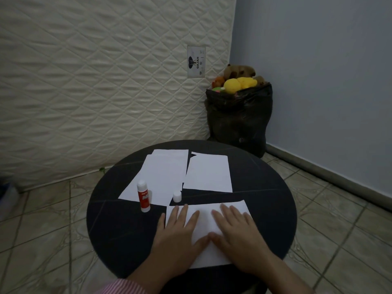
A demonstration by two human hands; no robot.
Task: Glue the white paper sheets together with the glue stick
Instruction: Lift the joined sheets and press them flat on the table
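Note:
On the round black table [110, 225] a white paper sheet [204, 218] lies at the near edge. My left hand [179, 232] and my right hand [235, 228] press flat on it, fingers straight, thumbs meeting in the middle. A red and white glue stick [143, 196] stands upright to the left, uncapped. Its white cap [177, 196] stands just beyond the near sheet. Farther back lie a stack of white sheets [161, 177] on the left and a single white sheet [209, 171] on the right.
A quilted mattress [95, 81] leans against the wall behind the table. A black bag [238, 115] full of soft toys stands in the corner by the blue wall. Tiled floor surrounds the table.

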